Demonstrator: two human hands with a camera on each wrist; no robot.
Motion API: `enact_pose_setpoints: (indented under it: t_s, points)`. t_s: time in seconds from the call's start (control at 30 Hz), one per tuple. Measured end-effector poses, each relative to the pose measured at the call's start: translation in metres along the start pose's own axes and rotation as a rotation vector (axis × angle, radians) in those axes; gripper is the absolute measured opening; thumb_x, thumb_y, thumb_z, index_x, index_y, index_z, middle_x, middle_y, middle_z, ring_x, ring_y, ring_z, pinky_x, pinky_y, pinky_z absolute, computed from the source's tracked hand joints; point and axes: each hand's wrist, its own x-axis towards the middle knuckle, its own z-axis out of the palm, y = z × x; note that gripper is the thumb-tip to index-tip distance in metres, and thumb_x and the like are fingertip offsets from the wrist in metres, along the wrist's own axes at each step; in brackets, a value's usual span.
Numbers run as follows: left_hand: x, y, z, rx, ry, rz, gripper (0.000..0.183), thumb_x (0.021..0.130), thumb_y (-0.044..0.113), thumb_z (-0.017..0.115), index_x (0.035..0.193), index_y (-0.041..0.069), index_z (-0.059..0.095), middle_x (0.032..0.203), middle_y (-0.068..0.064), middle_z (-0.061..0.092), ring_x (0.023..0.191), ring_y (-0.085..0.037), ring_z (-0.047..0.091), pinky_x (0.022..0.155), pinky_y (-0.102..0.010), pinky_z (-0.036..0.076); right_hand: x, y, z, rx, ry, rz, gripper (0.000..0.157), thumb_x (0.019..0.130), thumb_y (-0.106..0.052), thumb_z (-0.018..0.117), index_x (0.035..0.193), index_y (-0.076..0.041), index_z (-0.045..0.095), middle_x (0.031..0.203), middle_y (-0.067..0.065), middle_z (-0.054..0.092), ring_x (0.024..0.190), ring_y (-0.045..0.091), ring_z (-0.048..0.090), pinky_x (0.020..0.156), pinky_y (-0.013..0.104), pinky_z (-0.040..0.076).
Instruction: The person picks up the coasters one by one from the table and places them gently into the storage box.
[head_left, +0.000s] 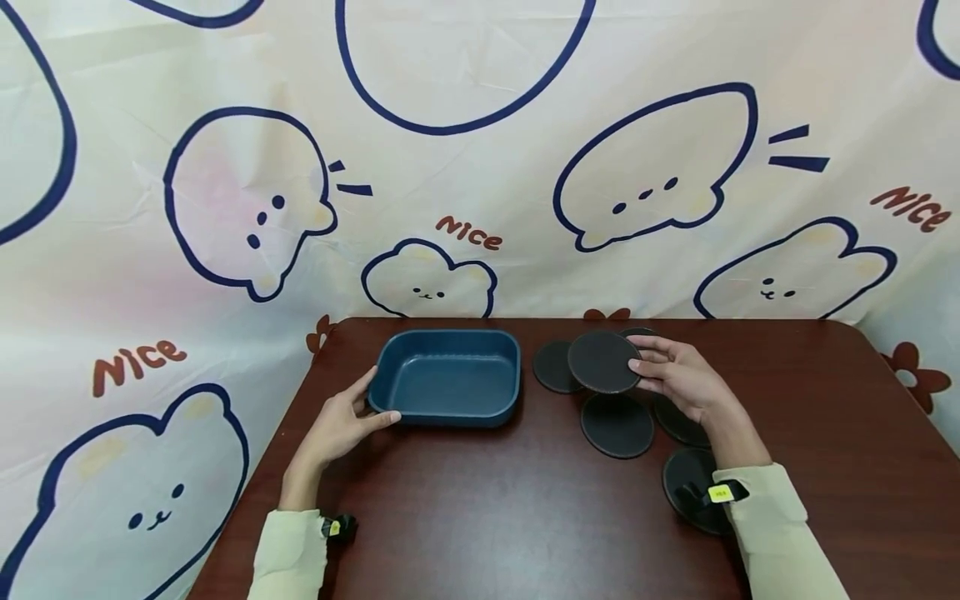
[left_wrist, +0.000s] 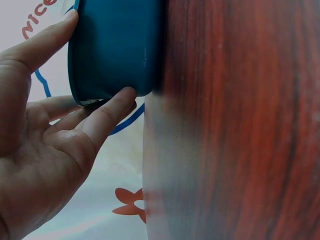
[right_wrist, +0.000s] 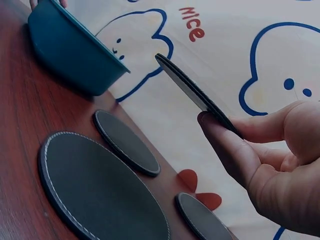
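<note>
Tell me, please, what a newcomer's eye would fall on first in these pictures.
Most likely the blue dish, near the far edge of the table, with the left hand at its left end. Next comes the round black disc that the right hand holds up to the dish's right. Behind them, big cartoon drawings spread across the pale backdrop.

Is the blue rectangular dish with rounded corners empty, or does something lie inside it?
Empty. The head view shows the bare floor of the blue rectangular dish; the visible round black coasters are outside it.
</note>
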Motion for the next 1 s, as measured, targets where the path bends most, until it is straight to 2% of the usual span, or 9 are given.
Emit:
enact_pose_setpoints:
  t_s: [0.27,0.63,0.83,1.0]
  points:
    - [-0.002,-0.003,0.003,-0.008,0.002,-0.015,0.104,0.097,0.042,0.082,0.172,0.006,0.020,0.162,-0.033,0.047,0.140,-0.050,0.060,0.109,-0.059,0.054,0.009,0.004,0.019,-0.012,-0.009,-0.009,0.068,0.108,-0.007,0.064,0.167,0.001,0.031,0.121,-0.007,0.069,0.099,0.002,0.076,0.088,0.020,0.062]
    - [0.000,-0.006,0.003,-0.034,0.000,-0.027,0.103,0.097,0.041,0.082,0.172,0.007,0.020,0.164,-0.032,0.043,0.141,-0.049,0.059,0.109,-0.058,0.054,0.024,0.008,0.048,-0.001,-0.037,0.007,0.065,0.110,-0.007,0.060,0.168,-0.003,0.031,0.136,0.009,0.064,0.103,0.001,0.073,0.090,0.021,0.061]
    - [0.001,-0.004,0.003,-0.043,0.002,-0.017,0.104,0.096,0.042,0.082,0.172,0.007,0.020,0.166,-0.031,0.041,0.143,-0.050,0.057,0.109,-0.058,0.054,0.030,0.011,0.057,0.003,-0.048,-0.001,0.064,0.111,-0.007,0.057,0.168,-0.002,0.031,0.155,0.027,0.051,0.106,0.000,0.072,0.091,0.020,0.060]
    - [0.002,-0.004,0.003,-0.052,0.006,0.001,0.104,0.096,0.038,0.083,0.172,0.006,0.020,0.168,-0.030,0.040,0.146,-0.050,0.053,0.111,-0.060,0.052,0.035,0.010,0.064,-0.001,-0.052,0.004,0.063,0.111,-0.008,0.058,0.168,-0.004,0.032,0.161,0.027,0.047,0.106,0.001,0.072,0.090,0.020,0.060]
